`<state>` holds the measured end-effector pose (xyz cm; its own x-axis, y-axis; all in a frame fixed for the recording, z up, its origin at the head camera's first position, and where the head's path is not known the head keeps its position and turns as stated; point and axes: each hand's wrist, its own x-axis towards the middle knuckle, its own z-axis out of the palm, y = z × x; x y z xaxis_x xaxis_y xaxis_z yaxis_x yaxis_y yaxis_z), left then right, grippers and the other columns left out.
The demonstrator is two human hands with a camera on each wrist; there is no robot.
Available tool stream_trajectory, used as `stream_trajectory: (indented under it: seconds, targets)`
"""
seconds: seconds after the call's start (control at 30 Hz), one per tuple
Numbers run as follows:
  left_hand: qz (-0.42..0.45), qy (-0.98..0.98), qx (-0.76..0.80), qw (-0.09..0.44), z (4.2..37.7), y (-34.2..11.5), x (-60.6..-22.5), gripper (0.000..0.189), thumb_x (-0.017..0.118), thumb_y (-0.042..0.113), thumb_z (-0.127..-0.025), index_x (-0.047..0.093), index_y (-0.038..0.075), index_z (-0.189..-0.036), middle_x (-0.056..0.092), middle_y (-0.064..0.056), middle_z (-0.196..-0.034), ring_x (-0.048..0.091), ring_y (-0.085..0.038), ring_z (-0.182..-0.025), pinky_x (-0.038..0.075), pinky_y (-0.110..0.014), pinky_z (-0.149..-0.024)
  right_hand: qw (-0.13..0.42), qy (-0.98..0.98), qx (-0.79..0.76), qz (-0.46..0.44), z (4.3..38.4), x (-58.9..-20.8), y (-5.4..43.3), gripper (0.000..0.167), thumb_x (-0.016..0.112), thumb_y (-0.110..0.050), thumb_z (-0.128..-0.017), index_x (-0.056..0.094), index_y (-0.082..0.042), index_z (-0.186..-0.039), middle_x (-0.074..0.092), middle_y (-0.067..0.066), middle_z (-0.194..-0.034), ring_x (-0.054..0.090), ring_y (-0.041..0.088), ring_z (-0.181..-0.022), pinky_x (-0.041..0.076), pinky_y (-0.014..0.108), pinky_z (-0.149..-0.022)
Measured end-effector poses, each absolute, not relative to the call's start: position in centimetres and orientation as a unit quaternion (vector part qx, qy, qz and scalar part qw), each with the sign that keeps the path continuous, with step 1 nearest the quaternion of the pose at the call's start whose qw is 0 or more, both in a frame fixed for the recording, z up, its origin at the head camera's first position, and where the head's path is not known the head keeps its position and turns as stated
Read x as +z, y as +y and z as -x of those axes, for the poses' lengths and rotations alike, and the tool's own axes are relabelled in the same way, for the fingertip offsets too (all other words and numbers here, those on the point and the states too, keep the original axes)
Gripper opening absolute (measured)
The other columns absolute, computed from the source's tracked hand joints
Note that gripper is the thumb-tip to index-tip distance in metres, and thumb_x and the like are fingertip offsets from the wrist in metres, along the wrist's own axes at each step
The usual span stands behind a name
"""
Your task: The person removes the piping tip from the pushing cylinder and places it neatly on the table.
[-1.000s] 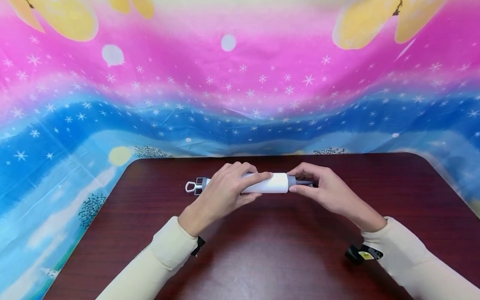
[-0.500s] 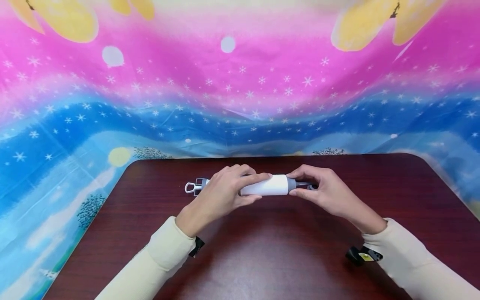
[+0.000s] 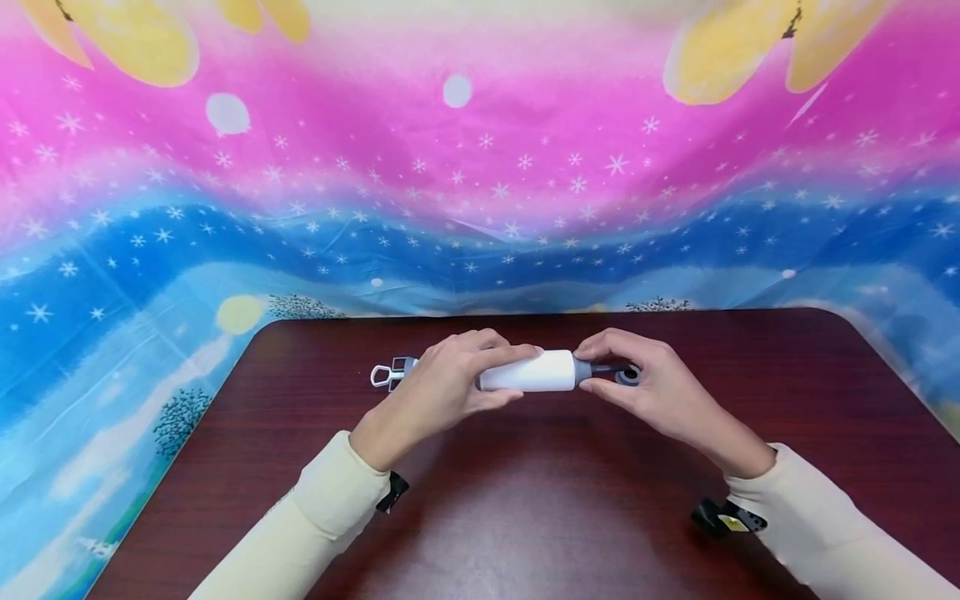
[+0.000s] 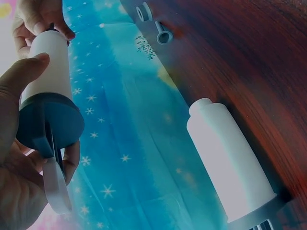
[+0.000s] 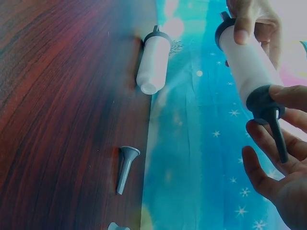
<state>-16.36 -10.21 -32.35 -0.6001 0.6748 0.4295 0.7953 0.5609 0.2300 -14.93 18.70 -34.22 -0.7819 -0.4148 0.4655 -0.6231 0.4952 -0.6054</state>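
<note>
A white icing syringe [image 3: 531, 371], with a grey end cap and handle at one end and a long grey nozzle [image 5: 276, 129] at the other, is held level above the table. My left hand [image 3: 442, 375] grips the barrel from above, thumb and fingers along its sides. In the left wrist view the handle [image 4: 57, 187] runs back below the palm. My right hand [image 3: 652, 379] pinches the nozzle's wide collar between thumb and fingers, while the slim tip points toward the palm. A second white syringe barrel [image 4: 230, 163], its narrow neck bare, lies on the table.
A loose grey nozzle [image 5: 125, 170] lies on the dark red-brown table [image 3: 525, 517]. Near it is a grey ring-shaped piece [image 4: 144, 12]. Behind the table's far edge hangs a pink and blue patterned cloth [image 3: 480, 208].
My right hand has shifted slightly right and turned at the collar, uncovering more of the grey round piece by the fingers. The left hand keeps its grip and has barely moved.
</note>
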Motion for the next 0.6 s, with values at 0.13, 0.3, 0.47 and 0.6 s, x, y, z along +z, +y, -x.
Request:
stream_trajectory:
  seconds: [0.13, 0.3, 0.47, 0.6]
  targets:
    - [0.421, -0.873, -0.201, 0.143, 16.38, -10.17, -32.42, 0.051, 0.085, 0.032, -0.090, 0.070, 0.026, -0.138, 0.072, 0.001, -0.115, 0.069, -0.017, -0.100, 0.059, -0.036, -0.081, 0.137, -0.851, 0.404, -0.307, 14.73, -34.06, 18.63, 0.029, 0.082, 0.000, -0.088, 0.077, -0.019, -0.110, 0.073, -0.002, -0.115, 0.067, 0.006, -0.100, 0.054, 0.016, -0.087]
    - [0.425, -0.871, -0.194, 0.150, 16.30, -10.10, -32.47, 0.052, 0.086, 0.032, -0.089, 0.070, 0.026, -0.138, 0.072, 0.000, -0.115, 0.068, -0.017, -0.098, 0.059, -0.036, -0.081, 0.146, -0.846, 0.410, -0.308, 14.59, -33.91, 18.53, 0.026, 0.081, -0.001, -0.089, 0.077, -0.021, -0.104, 0.073, -0.004, -0.114, 0.065, 0.007, -0.102, 0.053, 0.016, -0.088]
    - [0.431, -0.867, -0.185, 0.165, 16.15, -10.03, -32.42, 0.053, 0.087, 0.031, -0.088, 0.070, 0.027, -0.138, 0.072, 0.001, -0.113, 0.066, -0.017, -0.097, 0.057, -0.036, -0.080, 0.136, -0.844, 0.422, -0.301, 14.68, -33.88, 18.59, 0.030, 0.082, 0.001, -0.087, 0.074, -0.018, -0.108, 0.072, -0.003, -0.111, 0.067, 0.007, -0.097, 0.057, 0.019, -0.086]
    - [0.432, -0.866, -0.178, 0.176, 16.06, -10.06, -32.34, 0.054, 0.087, 0.032, -0.088, 0.070, 0.027, -0.139, 0.072, 0.002, -0.113, 0.066, -0.017, -0.097, 0.057, -0.036, -0.080, 0.106, -0.859, 0.420, -0.274, 14.55, -33.77, 18.68, 0.034, 0.084, -0.004, -0.087, 0.072, -0.017, -0.115, 0.072, -0.003, -0.111, 0.070, 0.009, -0.094, 0.060, 0.025, -0.084]
